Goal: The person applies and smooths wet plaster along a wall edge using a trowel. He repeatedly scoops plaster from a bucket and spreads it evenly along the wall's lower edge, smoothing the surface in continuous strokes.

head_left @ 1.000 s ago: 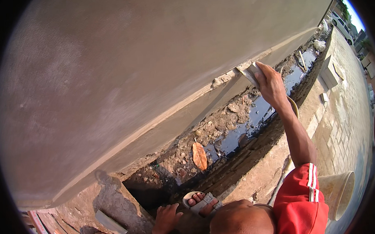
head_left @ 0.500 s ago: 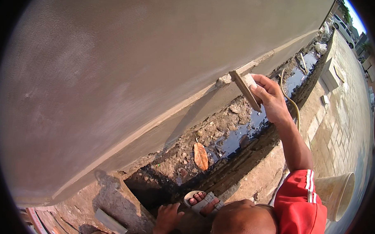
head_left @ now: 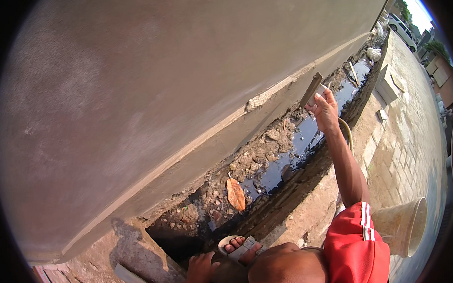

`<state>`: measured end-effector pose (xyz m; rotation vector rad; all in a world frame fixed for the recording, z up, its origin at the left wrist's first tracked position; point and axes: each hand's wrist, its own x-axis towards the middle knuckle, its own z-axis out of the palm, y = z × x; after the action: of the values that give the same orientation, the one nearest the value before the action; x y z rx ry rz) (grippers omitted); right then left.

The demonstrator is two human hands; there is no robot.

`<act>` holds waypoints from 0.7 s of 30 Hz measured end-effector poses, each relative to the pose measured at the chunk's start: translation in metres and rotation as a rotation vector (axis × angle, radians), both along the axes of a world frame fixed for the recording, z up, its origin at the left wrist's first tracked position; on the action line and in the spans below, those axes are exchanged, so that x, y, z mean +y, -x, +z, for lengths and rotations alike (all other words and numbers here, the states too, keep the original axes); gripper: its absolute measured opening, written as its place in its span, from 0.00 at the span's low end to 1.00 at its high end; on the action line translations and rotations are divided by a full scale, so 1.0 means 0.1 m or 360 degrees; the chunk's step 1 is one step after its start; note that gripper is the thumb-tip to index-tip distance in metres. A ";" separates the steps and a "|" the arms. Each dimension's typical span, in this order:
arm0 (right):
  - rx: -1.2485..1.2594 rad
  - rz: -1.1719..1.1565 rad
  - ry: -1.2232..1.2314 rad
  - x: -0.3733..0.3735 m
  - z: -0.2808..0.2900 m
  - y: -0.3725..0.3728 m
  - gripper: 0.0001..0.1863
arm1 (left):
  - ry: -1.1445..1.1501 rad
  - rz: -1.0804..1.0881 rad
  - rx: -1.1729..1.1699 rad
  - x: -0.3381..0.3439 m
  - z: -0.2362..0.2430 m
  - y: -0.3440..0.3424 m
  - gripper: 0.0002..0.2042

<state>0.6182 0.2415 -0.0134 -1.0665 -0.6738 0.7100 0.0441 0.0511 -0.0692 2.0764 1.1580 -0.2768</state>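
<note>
My right hand, its arm stretched far forward, grips a plastering float by the block on its back. The float is a narrow, flat plate, tilted beside the lower wall. Smooth brown-grey plaster covers the big wall on the left, above a rough, pale ledge. At the bottom my left hand is empty, fingers somewhat apart, near the dark end of the ditch. Close to it is my sandalled foot; a rounded bare knee shows beside it.
A ditch with dark water, rubble and a dry orange leaf runs along the wall. To the right are a pale bucket, a concrete block, a hose and paving. A grey flat strip lies lower left.
My right hand has carried the float farther away along the wall, and the float has turned, its upper end now leaning right. The left hand stays low. The view has shifted slightly.
</note>
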 end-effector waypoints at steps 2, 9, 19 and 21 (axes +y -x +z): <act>-0.0051 -0.0067 -0.0077 0.12 0.02 -0.04 0.19 | -0.0004 0.0016 0.0004 0.02 0.04 -0.03 0.24; -0.0866 -0.0304 0.0064 0.42 -0.16 0.06 0.17 | -0.0037 -0.0007 -0.0050 0.06 0.03 -0.08 0.24; -0.1293 -0.0498 0.0297 -0.14 -0.15 0.08 0.21 | -0.0053 0.0050 -0.0028 0.02 0.06 -0.05 0.23; -0.1410 -0.0533 0.0367 -0.04 0.11 0.07 0.20 | -0.0059 0.0047 -0.0005 0.01 0.02 -0.02 0.23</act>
<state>0.6111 0.2371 -0.0021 -1.6765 -1.1389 -0.0167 0.0456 0.0521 -0.0675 2.0892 1.1992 -0.2397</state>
